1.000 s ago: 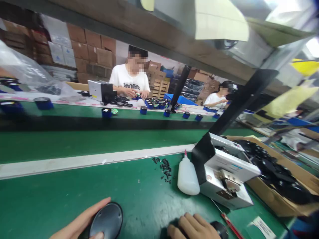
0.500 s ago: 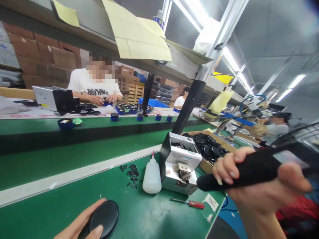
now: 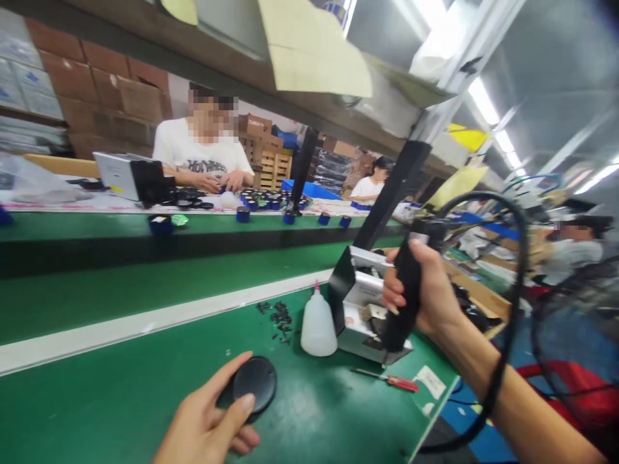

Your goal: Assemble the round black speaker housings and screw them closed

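Observation:
My left hand [image 3: 207,412], low in the view, pinches a round black disc-shaped part [image 3: 256,385] between thumb and fingers above the green bench. At the right, my right hand [image 3: 432,283] is wrapped around a black corded electric screwdriver [image 3: 409,283]. Its tip points down in front of a silver box-shaped machine [image 3: 368,288] and hides part of that machine's front. Beside the machine stands a white squeeze bottle [image 3: 319,332] with a red tip. A red-handled screwdriver [image 3: 402,384] lies below the machine. Small black pieces [image 3: 281,314] are scattered left of the bottle.
A cardboard box [image 3: 488,293] of black parts stands behind my right forearm. The black cable [image 3: 520,277] loops around that forearm. A white strip [image 3: 159,322] borders the green belt, where blue round parts [image 3: 243,214] sit. Across it, a person in a white shirt [image 3: 203,151] handles parts.
The electric screwdriver has swung from nearly level to tip-down and moved left to the machine's front. My left hand with the black disc has come further up and right into view.

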Demonstrator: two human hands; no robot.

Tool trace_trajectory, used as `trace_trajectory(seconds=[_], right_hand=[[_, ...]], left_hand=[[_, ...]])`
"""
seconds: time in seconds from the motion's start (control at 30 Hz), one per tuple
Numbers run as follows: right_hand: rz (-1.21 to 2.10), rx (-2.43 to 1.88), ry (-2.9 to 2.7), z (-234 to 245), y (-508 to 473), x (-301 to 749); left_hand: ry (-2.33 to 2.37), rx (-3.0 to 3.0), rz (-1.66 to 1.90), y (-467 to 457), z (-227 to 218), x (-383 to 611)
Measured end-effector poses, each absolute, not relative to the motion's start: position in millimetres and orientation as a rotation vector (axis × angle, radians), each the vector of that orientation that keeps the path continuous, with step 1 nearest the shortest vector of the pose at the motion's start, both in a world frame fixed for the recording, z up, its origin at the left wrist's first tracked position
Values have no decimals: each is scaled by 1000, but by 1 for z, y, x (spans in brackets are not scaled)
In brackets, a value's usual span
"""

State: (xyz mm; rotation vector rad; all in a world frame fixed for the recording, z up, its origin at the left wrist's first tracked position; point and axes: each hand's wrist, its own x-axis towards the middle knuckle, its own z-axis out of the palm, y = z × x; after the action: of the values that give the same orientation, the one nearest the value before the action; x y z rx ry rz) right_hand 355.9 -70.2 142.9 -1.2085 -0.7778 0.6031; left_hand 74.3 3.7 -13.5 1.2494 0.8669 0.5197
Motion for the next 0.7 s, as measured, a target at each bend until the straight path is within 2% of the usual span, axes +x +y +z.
trace_trajectory(seconds=[0.23, 0.47, 0.7], right_hand=[[943, -802, -1042, 148, -72, 282], [1013, -807, -1198, 146, -33, 246], [1067, -844, -1198, 143, -34, 245]], left_hand=[[732, 1308, 476, 4, -34, 69], [713, 1297, 496, 4, -39, 67], [737, 1366, 455, 2, -34, 67]])
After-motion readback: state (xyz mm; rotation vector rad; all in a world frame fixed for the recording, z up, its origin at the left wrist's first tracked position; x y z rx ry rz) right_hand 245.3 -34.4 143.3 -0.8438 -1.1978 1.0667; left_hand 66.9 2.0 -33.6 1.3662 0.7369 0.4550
